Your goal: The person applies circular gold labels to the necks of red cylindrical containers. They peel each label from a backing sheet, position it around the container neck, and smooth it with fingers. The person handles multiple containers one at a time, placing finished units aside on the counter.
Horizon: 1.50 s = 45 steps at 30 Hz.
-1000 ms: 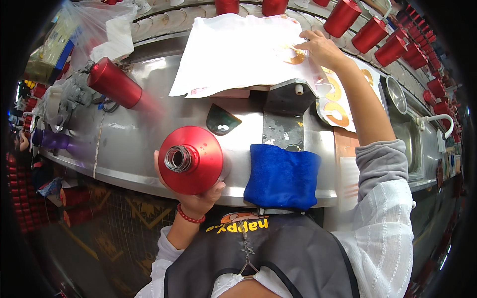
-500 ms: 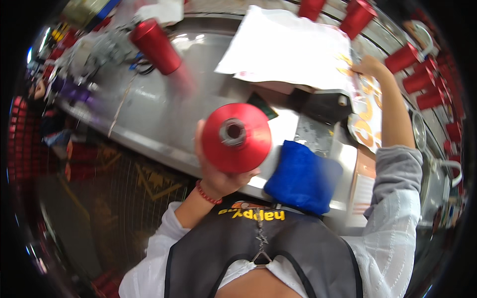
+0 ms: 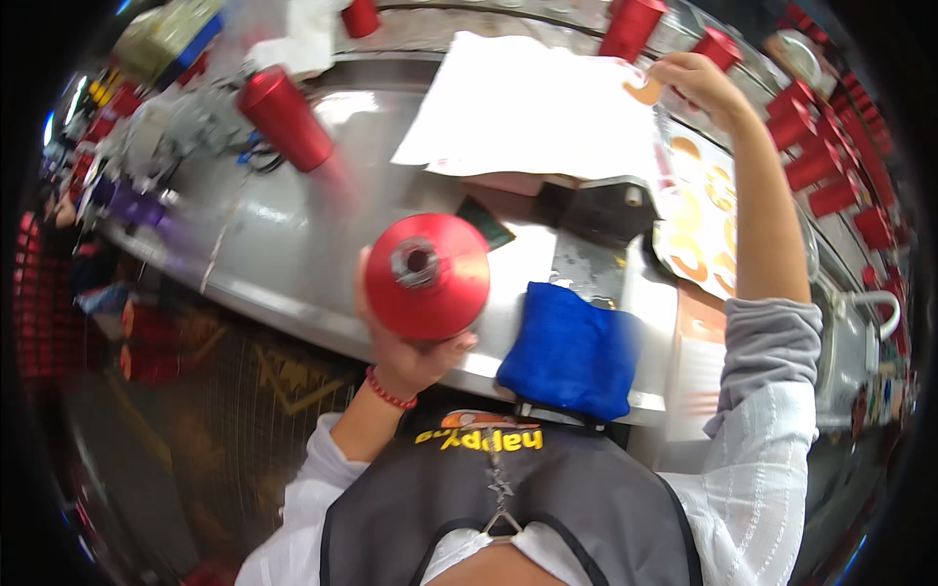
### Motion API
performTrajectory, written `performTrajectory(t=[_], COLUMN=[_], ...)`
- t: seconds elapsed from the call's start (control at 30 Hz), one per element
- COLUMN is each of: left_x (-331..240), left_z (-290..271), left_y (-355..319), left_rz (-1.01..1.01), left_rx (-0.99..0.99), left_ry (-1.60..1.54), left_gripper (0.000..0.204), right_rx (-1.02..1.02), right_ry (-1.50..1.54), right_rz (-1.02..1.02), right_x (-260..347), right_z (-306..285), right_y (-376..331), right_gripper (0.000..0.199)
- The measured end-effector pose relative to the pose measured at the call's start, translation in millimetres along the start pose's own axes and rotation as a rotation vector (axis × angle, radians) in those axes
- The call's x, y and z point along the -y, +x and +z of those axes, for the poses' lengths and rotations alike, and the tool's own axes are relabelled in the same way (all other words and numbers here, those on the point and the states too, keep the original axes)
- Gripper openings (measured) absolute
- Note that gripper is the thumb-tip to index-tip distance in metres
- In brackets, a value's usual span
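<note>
Red bottle [image 3: 440, 293] in left hand [image 3: 415, 359], curved orange piece [image 3: 641, 94] in right hand [image 3: 696, 83]

The left hand wraps around the red bottle over the tabletop [image 3: 264, 220], neck toward the camera. Fingers together, the right hand pinches the curved orange piece at the white sheet's [image 3: 528, 107] far right corner. A blue cloth [image 3: 567, 352] lies right of the bottle; another red bottle [image 3: 285, 117] stands farther left.

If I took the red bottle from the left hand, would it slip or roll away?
The bottle held in the left hand might feel slippery, since it looks smooth and shiny. Laid on its side, it would probably roll, because its body looks round.
</note>
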<state>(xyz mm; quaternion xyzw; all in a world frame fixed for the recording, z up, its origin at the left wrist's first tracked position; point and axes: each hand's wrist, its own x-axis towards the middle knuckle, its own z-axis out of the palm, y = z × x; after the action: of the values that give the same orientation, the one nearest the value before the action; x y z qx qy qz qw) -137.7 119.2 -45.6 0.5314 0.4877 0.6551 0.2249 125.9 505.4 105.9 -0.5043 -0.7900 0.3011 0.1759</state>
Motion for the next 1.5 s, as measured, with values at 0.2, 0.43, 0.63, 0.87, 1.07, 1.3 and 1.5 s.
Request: performTrajectory(t=[0.2, 0.43, 0.63, 0.87, 1.07, 1.3, 1.5], left_x=[-21.6, -90.0, -84.7, -97.4, -71.3, -63.9, -60.9], left_z=[-24.9, -37.3, -15.7, -27.3, 11.5, -14.7, -14.5], left_y=[18.5, 72.9, 69.4, 73.4, 50.3, 62.1, 68.4], left_rz=[-0.08, 0.078, 0.143, 0.222, 0.133, 0.114, -0.278], left_rx=[0.048, 0.085, 0.044, 0.372, 0.112, 0.312, 0.424], left_ry=[-0.279, 0.134, 0.371, 0.331, 0.178, 0.059, -0.551], left_gripper=[0.114, 0.077, 0.059, 0.074, 0.089, 0.087, 0.084], right_rx=[0.008, -0.163, -0.036, 0.02, 0.071, 0.073, 0.034], right_ry=[-0.04, -0.701, 0.123, 0.666, 0.862, 0.944, 0.983], right_rz=[0.264, -0.228, 0.108, -0.109, -0.156, -0.179, -0.301], right_x=[-43.2, -89.1, 6.7, 58.0, 106.1, 127.0, 168.6], right_z=[37.9, 78.0, 60.6, 59.4, 101.3, 125.2, 140.1], right_y=[24.5, 25.5, -27.2, -99.7, -141.8, -176.9, -185.5], right_gripper=[0.036, 0.033, 0.024, 0.019, 0.025, 0.024, 0.025])
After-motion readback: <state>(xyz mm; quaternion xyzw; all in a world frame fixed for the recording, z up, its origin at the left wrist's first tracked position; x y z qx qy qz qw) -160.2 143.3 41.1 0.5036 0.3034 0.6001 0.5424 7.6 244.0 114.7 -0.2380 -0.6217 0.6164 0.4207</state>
